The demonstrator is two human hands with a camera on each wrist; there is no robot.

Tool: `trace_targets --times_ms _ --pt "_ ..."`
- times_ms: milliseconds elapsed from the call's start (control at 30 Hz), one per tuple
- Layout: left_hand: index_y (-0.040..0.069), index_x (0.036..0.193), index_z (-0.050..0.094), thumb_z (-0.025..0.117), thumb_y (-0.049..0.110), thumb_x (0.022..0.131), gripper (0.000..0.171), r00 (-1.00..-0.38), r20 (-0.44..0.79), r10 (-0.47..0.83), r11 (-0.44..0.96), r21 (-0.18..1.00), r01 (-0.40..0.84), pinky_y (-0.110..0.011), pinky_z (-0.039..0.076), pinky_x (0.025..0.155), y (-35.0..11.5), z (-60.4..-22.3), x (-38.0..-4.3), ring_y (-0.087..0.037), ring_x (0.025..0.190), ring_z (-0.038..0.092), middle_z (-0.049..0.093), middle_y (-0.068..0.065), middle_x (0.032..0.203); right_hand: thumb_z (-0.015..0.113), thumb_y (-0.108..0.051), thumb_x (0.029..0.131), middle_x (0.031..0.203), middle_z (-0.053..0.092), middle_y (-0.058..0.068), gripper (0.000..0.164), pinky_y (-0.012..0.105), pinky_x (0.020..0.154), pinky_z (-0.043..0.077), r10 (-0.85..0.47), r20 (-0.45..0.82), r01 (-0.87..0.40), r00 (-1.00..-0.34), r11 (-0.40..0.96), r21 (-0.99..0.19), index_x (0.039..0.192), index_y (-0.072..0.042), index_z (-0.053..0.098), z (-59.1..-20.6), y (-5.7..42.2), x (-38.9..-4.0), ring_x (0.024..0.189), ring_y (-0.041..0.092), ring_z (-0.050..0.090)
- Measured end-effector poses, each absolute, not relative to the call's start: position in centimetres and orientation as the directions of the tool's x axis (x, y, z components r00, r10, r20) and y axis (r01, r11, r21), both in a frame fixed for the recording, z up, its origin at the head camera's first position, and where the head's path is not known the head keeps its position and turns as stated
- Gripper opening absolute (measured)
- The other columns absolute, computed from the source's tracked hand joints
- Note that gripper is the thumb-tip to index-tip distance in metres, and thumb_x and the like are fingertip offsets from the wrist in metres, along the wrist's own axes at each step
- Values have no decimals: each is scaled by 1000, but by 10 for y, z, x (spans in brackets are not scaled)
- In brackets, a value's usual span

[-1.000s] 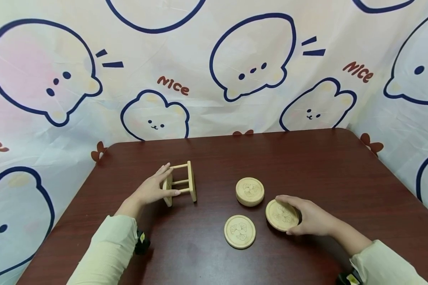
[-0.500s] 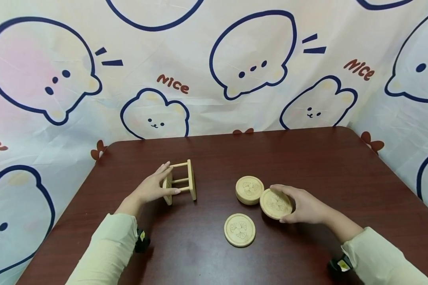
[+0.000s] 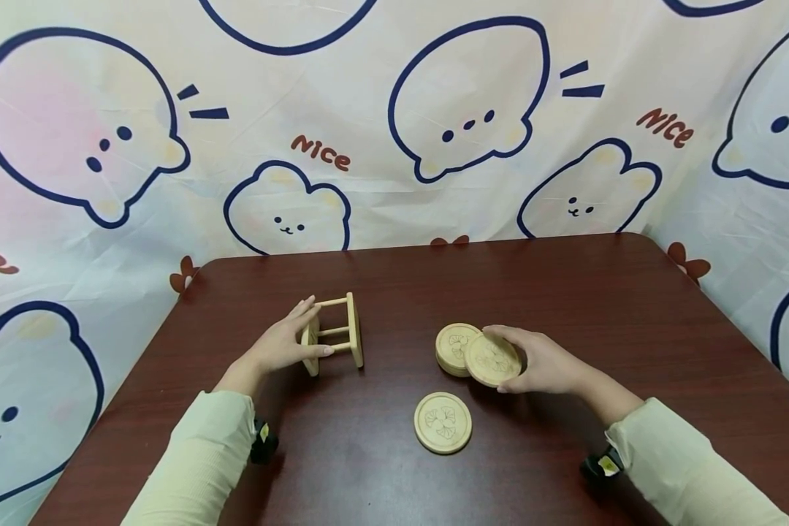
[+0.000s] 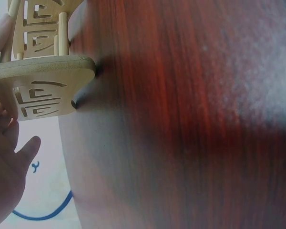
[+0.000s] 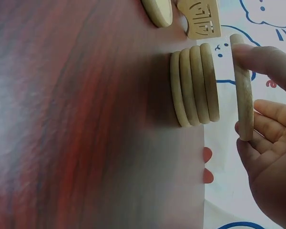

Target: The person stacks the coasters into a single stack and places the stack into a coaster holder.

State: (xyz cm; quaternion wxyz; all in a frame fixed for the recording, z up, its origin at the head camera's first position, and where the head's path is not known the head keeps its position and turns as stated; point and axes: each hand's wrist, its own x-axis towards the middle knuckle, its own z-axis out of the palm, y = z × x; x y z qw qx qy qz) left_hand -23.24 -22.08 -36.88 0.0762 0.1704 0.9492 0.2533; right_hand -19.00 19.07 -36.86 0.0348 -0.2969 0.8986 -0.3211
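Note:
At the left of the head view, my left hand (image 3: 277,349) grips the near-side panel of a wooden coaster rack (image 3: 355,332), thumb and fingers spread around it. The rack (image 4: 40,90) has cut-out panels joined by rods. My right hand (image 3: 547,364) pinches a round wooden coaster (image 3: 493,361) by its edge. This coaster overlaps a coaster stack (image 3: 451,349) in the head view. From the right wrist, the held coaster (image 5: 243,90) is seen apart from the stack (image 5: 194,86) of several coasters, with a gap above it. Another single coaster (image 3: 443,423) lies flat nearer to me.
The dark red-brown wooden table (image 3: 532,292) carries everything. A pale curtain (image 3: 368,197) with cartoon bears hangs behind and at both sides of it. Black bands (image 3: 263,441) are on both wrists.
My right hand has carried its coaster leftward and away from me, from beside the stack to over its right part. The left hand and rack have stayed still.

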Motion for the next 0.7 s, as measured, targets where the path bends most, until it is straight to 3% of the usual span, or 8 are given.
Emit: trace_targets --times_ms 700 --pt "5 137 23 61 57 68 94 -932 -46 360 813 506 289 -51 18 96 -222 -371 -234 -26 129 5 10 -10 143 77 -28 60 122 47 9 79 39 88 34 -551 134 -509 -824 616 -601 126 -4 42 -376 169 -215 108 20 43"
